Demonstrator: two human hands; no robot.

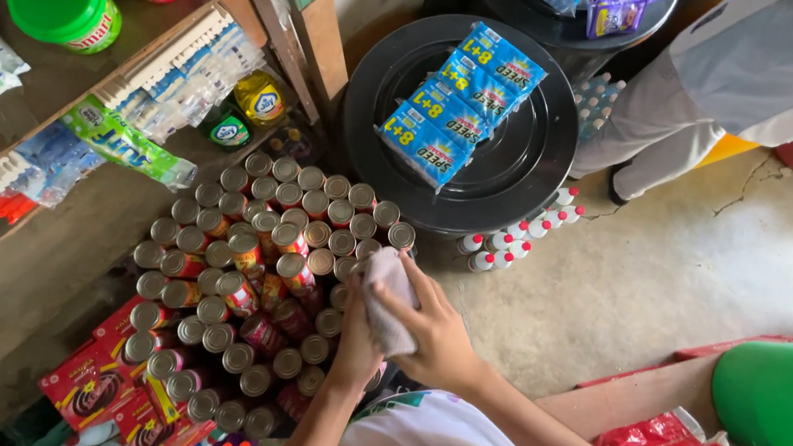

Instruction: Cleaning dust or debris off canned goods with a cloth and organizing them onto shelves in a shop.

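Both my hands meet over round metal cans (248, 285) massed on the floor: my right hand (437, 344) has its fingers closed around a pale crumpled cloth (389, 298), and my left hand (357, 339), grip hidden, touches it. Flat blue packets (457, 99) lie on a black round lid (514, 167).

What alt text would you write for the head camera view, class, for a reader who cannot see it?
Seen from above, a person's right hand presses a pale cloth onto stacked tin cans on the floor, the left hand beside it. Blue packets lie on a black round lid nearby.
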